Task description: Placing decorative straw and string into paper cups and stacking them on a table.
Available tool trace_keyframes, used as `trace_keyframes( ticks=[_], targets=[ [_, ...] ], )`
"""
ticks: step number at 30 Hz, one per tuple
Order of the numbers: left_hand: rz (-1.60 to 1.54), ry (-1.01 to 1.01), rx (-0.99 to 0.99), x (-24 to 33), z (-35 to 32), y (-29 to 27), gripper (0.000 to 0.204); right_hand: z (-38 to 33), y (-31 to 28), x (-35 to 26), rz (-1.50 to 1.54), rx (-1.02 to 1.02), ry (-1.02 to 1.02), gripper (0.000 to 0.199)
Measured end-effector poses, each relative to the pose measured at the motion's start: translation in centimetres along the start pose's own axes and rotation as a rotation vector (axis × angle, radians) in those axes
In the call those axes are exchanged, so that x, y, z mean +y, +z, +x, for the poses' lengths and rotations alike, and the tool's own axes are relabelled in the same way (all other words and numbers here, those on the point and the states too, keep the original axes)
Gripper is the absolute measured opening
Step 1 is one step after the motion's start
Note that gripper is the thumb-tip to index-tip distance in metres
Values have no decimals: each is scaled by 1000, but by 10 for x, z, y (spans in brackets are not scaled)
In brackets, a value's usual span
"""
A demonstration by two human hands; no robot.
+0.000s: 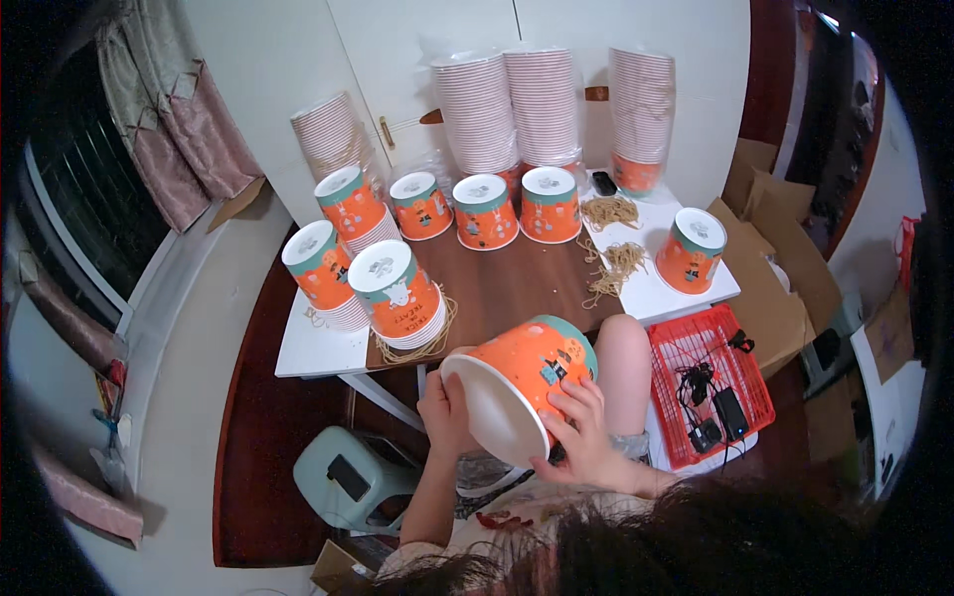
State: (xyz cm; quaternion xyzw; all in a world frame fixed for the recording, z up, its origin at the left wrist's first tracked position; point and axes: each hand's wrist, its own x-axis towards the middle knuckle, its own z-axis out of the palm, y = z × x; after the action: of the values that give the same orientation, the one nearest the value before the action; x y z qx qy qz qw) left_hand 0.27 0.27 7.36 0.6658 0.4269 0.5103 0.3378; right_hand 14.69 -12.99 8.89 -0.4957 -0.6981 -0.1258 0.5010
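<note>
Between my hands, over my lap, an orange paper bucket (542,363) with a green band and printed cartoon figures lies tilted. Its white open mouth faces down and to the left. My left hand (444,409) is closed on the rim, the thumb at the mouth's edge. My right hand (581,432) grips the other side, fingers curved over the orange wall and thumb by the rim. Just past them on the table stands an upside-down stack of like buckets (397,298), with a loop of tan string (442,333) around its foot.
Several more upside-down buckets (485,214) stand on the brown and white table (497,288). Plastic-wrapped bucket stacks (475,109) rise behind. Bundles of tan string (621,260) lie at right, near a lone bucket (691,253). A red basket (711,382) holds cables; a pale stool (348,477) stands lower left.
</note>
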Motion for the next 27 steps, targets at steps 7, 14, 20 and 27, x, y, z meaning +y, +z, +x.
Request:
trace_keyframes(
  ticks=[7, 14, 20, 27],
  targets=[
    [263, 142, 8, -26, 1, -8, 16, -11, -10, 15, 341, -33, -47, 36],
    [358, 692, -314, 1, 0, -21, 18, 81, -23, 52, 593, -429, 50, 14],
    [193, 933, -242, 11, -6, -17, 29, 111, 1, 53, 699, -783, -265, 13],
    [23, 891, -254, 6, -9, -14, 34, 116, 9, 50, 747, -859, -303, 11]
  ],
)
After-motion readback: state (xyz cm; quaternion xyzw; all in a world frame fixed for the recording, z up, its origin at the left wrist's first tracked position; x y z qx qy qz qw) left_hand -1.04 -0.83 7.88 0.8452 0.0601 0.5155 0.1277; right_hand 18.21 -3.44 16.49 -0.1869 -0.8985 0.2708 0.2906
